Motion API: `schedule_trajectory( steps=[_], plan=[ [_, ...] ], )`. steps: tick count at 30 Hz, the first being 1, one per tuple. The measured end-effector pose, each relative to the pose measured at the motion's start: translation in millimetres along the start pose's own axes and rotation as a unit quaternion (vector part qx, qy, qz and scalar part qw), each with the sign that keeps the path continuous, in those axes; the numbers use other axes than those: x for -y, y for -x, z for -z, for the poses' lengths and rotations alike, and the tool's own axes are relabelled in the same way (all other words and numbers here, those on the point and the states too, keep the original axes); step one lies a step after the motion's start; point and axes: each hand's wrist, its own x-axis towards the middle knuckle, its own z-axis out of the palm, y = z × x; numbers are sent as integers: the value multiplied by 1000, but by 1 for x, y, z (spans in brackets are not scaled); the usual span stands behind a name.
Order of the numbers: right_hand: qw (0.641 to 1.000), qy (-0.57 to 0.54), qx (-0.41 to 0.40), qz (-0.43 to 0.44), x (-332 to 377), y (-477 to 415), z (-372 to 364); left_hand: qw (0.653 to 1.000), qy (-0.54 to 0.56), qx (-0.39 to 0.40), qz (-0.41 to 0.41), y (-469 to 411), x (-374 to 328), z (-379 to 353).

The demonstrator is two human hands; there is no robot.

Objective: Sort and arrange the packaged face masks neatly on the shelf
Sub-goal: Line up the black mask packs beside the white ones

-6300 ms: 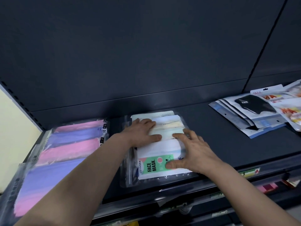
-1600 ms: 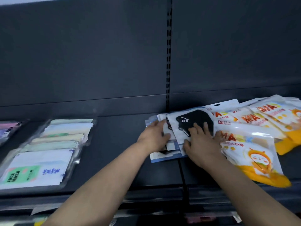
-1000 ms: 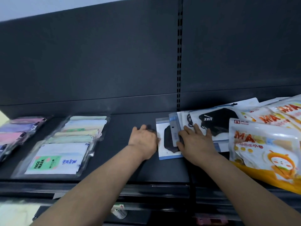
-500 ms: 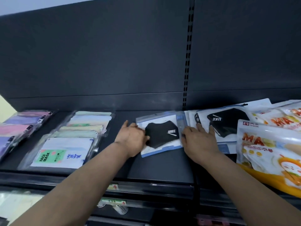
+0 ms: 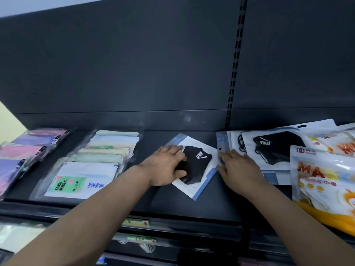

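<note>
Left hand (image 5: 166, 166) lies flat, fingers relaxed, on a tilted black mask packet (image 5: 199, 164) at mid shelf (image 5: 192, 206). Right hand (image 5: 238, 167), fingers straight, presses the neighbouring packet stack (image 5: 276, 150).

Shop, dark slotted display shelf (image 5: 192, 204), price tags (image 5: 135, 222), packaged masks (image 5: 324, 181)

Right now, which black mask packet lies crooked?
The packet under the left hand, turned diagonally; the other black-mask packet lies straighter atop the right pile.

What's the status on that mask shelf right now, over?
Left hand flat on loose black mask pack, pack lying crooked. Right hand flat on stack of black mask packs. Orange-and-white packs overlap stack's right side.
</note>
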Motion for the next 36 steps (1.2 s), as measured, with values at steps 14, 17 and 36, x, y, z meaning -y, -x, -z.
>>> schedule_trajectory(
  steps=[14,17,36],
  plan=[
    [1000,-14,9,-27,-8,18,5,989,-42,-35,134,-28,-12,-10],
    [999,-14,28,-12,-13,24,14,982,57,-155,88,-38,-33,-3],
    [984,12,-53,-171,-107,66,12,856,494,-75,133,-118,-178,32]
  ],
)
